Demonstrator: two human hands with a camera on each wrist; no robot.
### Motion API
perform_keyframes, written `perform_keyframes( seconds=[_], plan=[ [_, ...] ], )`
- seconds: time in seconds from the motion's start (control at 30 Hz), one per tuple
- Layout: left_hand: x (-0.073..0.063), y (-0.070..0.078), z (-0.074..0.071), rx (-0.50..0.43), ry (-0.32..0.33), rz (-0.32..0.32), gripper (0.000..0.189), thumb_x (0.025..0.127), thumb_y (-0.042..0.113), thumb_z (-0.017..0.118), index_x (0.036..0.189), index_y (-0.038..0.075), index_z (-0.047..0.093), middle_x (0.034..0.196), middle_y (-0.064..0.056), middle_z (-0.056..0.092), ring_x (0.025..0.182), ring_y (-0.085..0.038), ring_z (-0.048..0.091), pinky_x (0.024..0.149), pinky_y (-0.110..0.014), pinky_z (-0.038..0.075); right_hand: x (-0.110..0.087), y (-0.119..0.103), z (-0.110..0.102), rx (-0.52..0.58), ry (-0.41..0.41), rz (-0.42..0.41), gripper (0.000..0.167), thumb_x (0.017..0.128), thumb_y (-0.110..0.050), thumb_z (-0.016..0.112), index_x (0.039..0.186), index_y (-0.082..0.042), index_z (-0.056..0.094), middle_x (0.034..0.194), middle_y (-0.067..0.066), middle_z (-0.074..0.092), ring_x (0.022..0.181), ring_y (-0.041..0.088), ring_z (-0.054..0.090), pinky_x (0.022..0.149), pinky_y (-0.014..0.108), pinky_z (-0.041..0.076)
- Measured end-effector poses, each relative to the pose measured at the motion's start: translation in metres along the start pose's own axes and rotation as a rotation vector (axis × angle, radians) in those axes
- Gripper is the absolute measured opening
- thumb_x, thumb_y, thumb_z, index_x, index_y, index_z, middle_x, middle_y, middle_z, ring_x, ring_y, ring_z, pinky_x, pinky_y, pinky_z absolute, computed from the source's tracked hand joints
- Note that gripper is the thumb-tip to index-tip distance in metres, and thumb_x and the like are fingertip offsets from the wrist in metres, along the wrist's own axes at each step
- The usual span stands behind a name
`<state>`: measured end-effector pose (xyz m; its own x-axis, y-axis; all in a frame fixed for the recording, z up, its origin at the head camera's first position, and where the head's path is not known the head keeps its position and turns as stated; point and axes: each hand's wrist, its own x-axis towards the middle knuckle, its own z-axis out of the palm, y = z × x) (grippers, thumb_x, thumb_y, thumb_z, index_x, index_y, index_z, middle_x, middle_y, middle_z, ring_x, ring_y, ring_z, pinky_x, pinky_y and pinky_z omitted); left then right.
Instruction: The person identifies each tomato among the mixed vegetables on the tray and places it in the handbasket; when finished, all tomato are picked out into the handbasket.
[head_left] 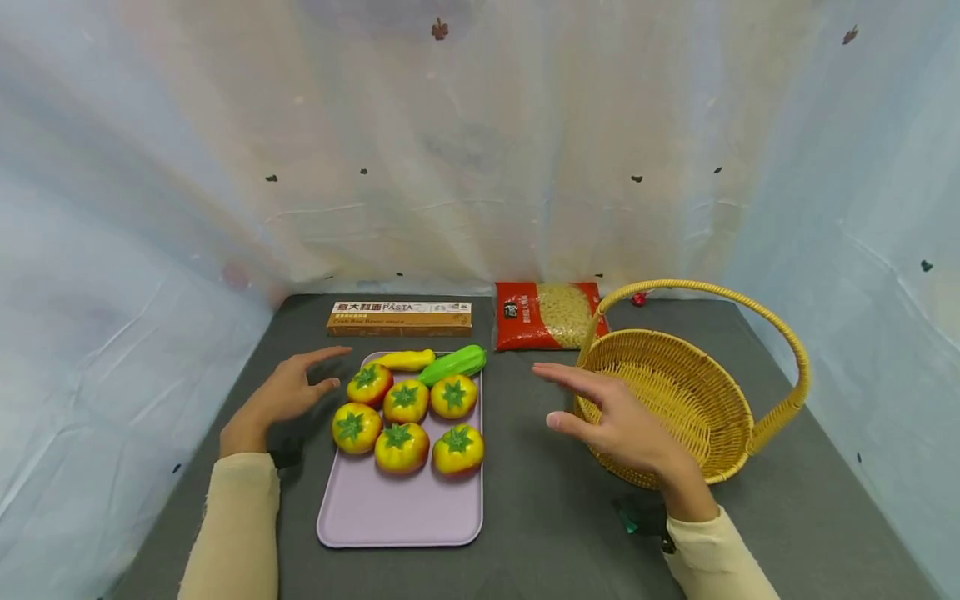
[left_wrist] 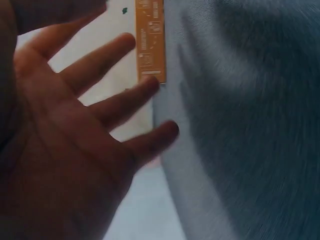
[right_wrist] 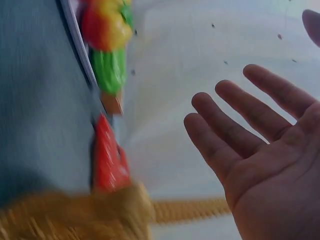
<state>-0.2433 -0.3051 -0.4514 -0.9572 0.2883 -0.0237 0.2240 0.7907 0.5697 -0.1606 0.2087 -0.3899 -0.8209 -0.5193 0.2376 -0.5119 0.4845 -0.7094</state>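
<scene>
Six red-and-yellow tomatoes [head_left: 402,450] sit on the purple tray [head_left: 397,518] between your left hand [head_left: 288,392] and right hand [head_left: 630,427], whose fingers [right_wrist: 207,142] are extended and hold nothing. They should be light and smooth, perhaps slippery, though blur in your right-wrist view hides their firmness; cup the round sides below the leaves [head_left: 459,437].

Round fruits [head_left: 402,460] look glossy, the tray [head_left: 401,512] smooth, the basket [head_left: 675,362] ridged wicker.

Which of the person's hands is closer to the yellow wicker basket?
The right. The right hand is at the near left side of the basket; the left hand is across the tray, beyond its left edge.
</scene>
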Motion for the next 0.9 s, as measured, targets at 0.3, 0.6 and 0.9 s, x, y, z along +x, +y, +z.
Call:
perform_keyframes(
  seconds=[0.3,0.6,0.9],
  plan=[
    [0.015,-0.009,0.014,-0.043,-0.122,-0.048,0.061,0.105,0.02,0.069,0.164,0.016,0.053,0.172,-0.027,0.041,0.16,-0.06,0.027,0.123,-0.084,0.021,0.039,0.014,0.053,0.223,-0.189,-0.005,0.056,0.102,-0.031,0.078,0.155,-0.021,0.063,0.158,-0.003,0.064,0.148,0.018,0.06,0.124,0.047,0.048],
    [0.022,-0.005,0.018,-0.034,-0.191,-0.076,0.07,0.103,0.027,0.07,0.168,0.018,0.046,0.18,-0.024,0.026,0.164,-0.064,0.005,0.119,-0.092,0.01,0.055,0.03,0.083,0.289,-0.28,-0.028,0.055,0.098,-0.028,0.084,0.149,-0.013,0.069,0.152,0.002,0.069,0.142,0.025,0.065,0.12,0.049,0.052],
    [0.021,-0.004,0.014,-0.042,-0.217,-0.097,0.08,0.098,0.025,0.076,0.17,0.018,0.041,0.181,-0.023,0.023,0.164,-0.063,0.003,0.119,-0.092,0.007,0.063,0.036,0.102,0.209,-0.324,-0.051,0.057,0.093,-0.025,0.088,0.146,-0.015,0.071,0.149,-0.005,0.07,0.138,0.016,0.065,0.12,0.044,0.052]
  ],
)
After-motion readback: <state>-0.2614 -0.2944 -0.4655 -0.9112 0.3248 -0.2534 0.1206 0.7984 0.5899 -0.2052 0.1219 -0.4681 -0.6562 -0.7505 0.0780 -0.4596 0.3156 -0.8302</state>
